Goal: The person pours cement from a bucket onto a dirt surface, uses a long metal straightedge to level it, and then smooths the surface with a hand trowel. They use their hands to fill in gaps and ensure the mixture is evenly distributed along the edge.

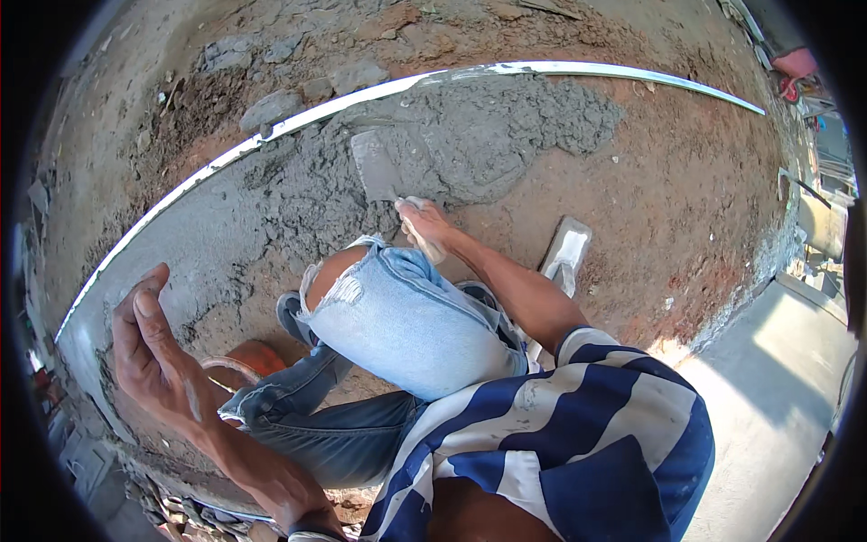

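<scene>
My right hand (pixel 428 229) is closed round the handle of a trowel (pixel 376 165), in front of my bent knee. The trowel's flat, mortar-smeared blade lies on rough wet grey mortar (pixel 479 131). At the left, my left hand (pixel 155 348) is raised, its fingers loosely bent with nothing visible in them. Behind it, a smoother grey strip of mortar (pixel 194 226) runs along a long white straight bar (pixel 357 98), which borders the mortar's far side. A float with a grey, mortar-coated face (pixel 569 246) lies on the soil beyond my right forearm, which partly hides it.
An orange-red container (pixel 255 359) with a pale curved handle stands beside my left leg. Stones (pixel 271 110) and loose soil lie beyond the bar. Bare reddish soil (pixel 673 203) stretches to the right, bordered by a pale concrete slab (pixel 768 361). Rubble (pixel 194 519) lies at lower left.
</scene>
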Available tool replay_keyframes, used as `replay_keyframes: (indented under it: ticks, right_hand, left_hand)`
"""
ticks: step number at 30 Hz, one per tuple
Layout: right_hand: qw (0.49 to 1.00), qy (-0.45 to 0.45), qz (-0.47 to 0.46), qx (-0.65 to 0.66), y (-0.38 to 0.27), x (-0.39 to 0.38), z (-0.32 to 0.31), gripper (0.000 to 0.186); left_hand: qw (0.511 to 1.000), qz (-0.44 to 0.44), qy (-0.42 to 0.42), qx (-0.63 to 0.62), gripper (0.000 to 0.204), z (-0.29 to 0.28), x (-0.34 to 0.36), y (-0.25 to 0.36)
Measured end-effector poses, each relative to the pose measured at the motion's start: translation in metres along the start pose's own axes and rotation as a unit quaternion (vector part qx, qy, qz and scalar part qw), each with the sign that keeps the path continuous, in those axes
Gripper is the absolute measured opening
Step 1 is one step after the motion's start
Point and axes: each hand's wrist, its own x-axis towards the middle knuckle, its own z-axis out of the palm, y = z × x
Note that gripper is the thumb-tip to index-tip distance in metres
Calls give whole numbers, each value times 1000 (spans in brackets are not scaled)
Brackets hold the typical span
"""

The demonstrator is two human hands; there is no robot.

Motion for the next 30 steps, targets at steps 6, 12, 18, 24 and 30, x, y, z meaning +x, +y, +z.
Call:
replay_keyframes:
  ticks: [6,12,18,24,30]
  right_hand:
    - [990,139,5,6,-6,-47,-93,33]
    - [965,261,20,10,-35,-77,-187,34]
    - [945,318,-33,67,-69,-132,-240,34]
    - [841,-11,-262,474,-113,-95,-298,36]
    - [745,-184,-337,545,-121,-97,-271,38]
  left_hand:
    - [997,28,-46,-51,38,15,17,-17]
    - [997,59,-53,4,38,10,20,-15]
    - [997,40,-67,3,40,4,10,-3]
    - [997,21,-66,42,40,10,2,5]
    - [997,-8,-43,68,40,0,-9,18]
